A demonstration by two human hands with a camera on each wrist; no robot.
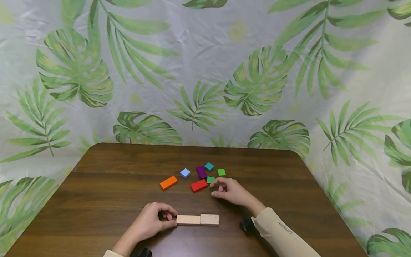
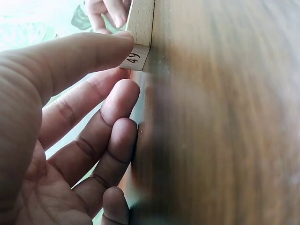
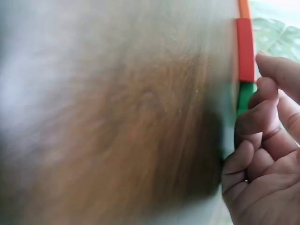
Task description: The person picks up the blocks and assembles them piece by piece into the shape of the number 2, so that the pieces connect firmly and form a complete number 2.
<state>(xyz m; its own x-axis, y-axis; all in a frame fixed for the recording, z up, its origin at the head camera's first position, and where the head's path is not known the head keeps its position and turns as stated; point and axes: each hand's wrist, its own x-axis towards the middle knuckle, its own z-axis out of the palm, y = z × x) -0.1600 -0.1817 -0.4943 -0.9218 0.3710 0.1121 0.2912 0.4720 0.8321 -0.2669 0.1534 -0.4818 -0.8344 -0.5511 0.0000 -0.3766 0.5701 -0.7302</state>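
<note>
Two plain wooden blocks lie end to end on the table. My left hand (image 1: 152, 219) pinches the outer end of the left wooden block (image 1: 188, 220) between thumb and index finger. That end bears the number 49 in the left wrist view, where the other fingers curl loosely. Against its far end sits the right wooden block (image 1: 210, 220). My right hand (image 1: 232, 192) hovers beside the red block (image 1: 199, 185) and the green block (image 1: 210, 180), fingers bent and holding nothing. In the right wrist view the red block (image 3: 245, 50) stands just past the fingertips, apart from them.
Behind lie a purple block (image 1: 201, 172), a teal block (image 1: 209, 166), a light green block (image 1: 221, 172) and a light blue block (image 1: 185, 173). An orange block (image 1: 168, 183) rests to the left. The brown table (image 1: 106, 189) ends at a leaf-patterned curtain (image 1: 199, 64).
</note>
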